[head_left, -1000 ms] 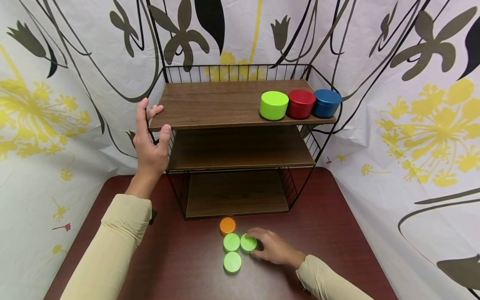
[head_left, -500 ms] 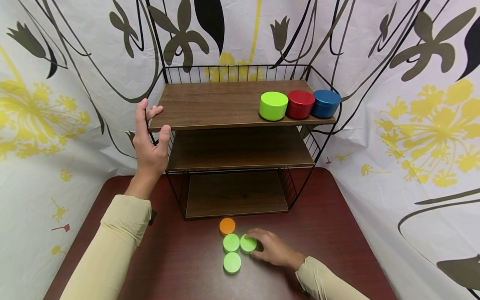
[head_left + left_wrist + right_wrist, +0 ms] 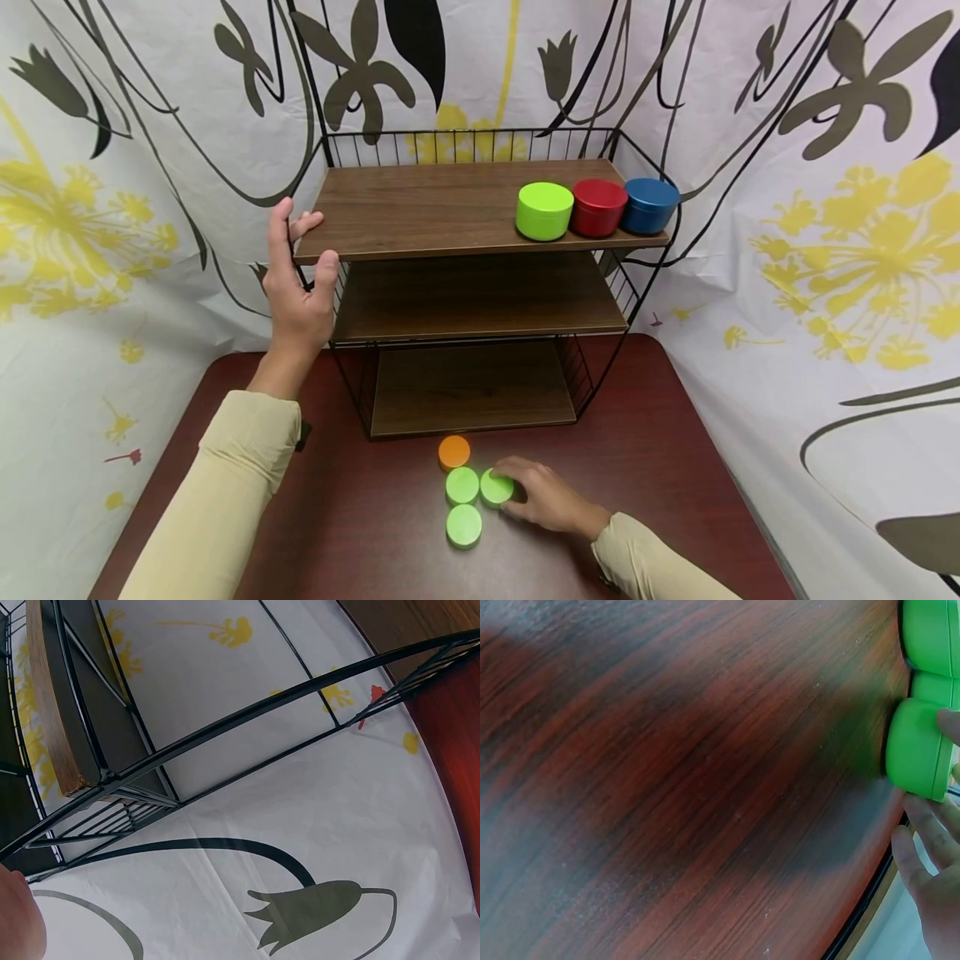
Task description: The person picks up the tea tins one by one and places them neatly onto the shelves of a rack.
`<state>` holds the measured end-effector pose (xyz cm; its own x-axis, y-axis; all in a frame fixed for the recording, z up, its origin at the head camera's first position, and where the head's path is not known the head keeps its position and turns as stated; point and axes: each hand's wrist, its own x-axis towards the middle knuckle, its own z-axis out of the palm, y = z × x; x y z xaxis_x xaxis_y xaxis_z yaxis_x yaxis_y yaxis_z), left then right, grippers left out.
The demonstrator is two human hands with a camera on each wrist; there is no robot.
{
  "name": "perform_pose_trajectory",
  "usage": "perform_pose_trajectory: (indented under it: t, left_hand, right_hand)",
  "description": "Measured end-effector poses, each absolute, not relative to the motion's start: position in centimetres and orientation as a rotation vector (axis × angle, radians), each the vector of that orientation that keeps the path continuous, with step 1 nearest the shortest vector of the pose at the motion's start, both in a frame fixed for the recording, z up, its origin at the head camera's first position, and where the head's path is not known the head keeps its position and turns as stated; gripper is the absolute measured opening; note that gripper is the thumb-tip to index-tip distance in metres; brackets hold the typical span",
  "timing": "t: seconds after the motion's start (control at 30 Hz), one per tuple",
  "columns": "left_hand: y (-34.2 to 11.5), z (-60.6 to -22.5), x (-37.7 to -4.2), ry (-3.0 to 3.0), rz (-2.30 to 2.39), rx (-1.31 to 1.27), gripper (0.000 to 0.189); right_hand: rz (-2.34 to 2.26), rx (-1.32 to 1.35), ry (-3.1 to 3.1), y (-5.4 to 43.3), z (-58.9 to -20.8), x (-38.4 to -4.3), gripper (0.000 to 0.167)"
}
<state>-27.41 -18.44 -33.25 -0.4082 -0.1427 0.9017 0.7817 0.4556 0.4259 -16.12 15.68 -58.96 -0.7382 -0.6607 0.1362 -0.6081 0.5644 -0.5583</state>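
Observation:
My left hand (image 3: pixel 298 304) holds the front left side of a three-tier rack (image 3: pixel 420 204), thumb in front and fingers behind its black wire frame. Only a bit of that hand shows at the lower left of the left wrist view. On the table, my right hand (image 3: pixel 551 497) grips a round green tin (image 3: pixel 498 488) between thumb and fingers. To its left stands another green tin (image 3: pixel 462 485), with a third green tin (image 3: pixel 464 526) nearer me. An orange tin (image 3: pixel 453 452) sits behind them. In the right wrist view the gripped green tin (image 3: pixel 915 748) stands on the tabletop.
A lime green tin (image 3: pixel 543 212), a red tin (image 3: pixel 598 208) and a blue tin (image 3: pixel 650 207) stand in a row at the right of the rack's top shelf. The rack stands at the back of the dark red table (image 3: pixel 360 533). Patterned white cloth (image 3: pixel 810 275) hangs around it.

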Motion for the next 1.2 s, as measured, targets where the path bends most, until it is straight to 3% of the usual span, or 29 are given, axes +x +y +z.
perform_pose_trajectory:
  t: [0.43, 1.2]
  left_hand:
    - [-17.2, -31.4, -25.0, -1.673, -1.160, -0.575, 0.074]
    - [-17.3, -31.2, -24.9, -1.692, -1.155, -0.584, 0.070]
  right_hand:
    - [-0.862, -1.128, 2.714, 16.0, -57.8, -16.3, 0.046]
    - [-0.871, -1.300, 2.716, 16.0, -52.0, -16.6, 0.042]
